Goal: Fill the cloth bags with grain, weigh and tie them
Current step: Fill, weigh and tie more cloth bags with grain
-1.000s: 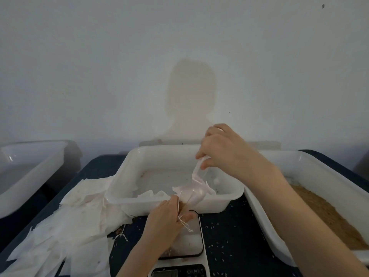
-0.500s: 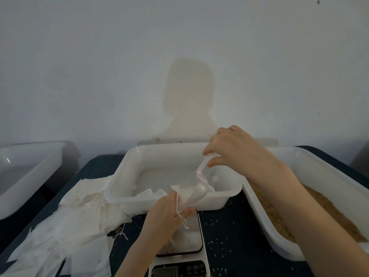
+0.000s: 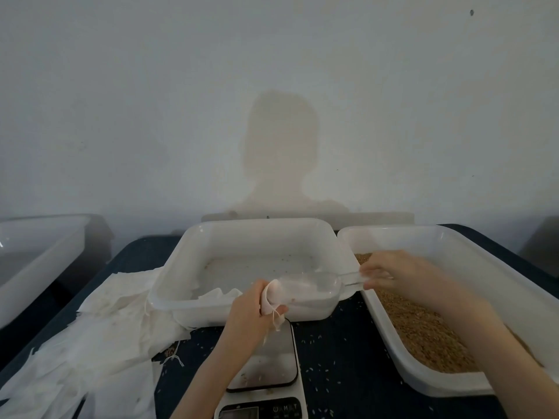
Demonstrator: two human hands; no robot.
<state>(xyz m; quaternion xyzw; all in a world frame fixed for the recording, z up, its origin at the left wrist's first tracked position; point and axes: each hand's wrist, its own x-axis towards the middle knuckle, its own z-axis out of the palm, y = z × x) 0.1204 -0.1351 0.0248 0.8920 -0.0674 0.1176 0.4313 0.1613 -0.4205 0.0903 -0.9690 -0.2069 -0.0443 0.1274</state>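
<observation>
The left hand [image 3: 248, 309] has its fingers curled round a small white cloth bag [image 3: 273, 299], held just above the far edge of the white digital kitchen scale [image 3: 266, 370], its drawstring hanging down. The right hand [image 3: 390, 272] pinches the handle of a clear plastic scoop [image 3: 314, 284] lying level over the near rim of the shallow white plastic tray [image 3: 242, 237] in the middle. The wide white tray of brown grain [image 3: 423, 325] sits at the right, touching the middle tray. A heap of flat white cloth bags [image 3: 96, 337] covers the dark blue worktop [image 3: 341, 352] at the left, and loose grains dot it round the scale. Another white tray [image 3: 36, 252] stands far left.
</observation>
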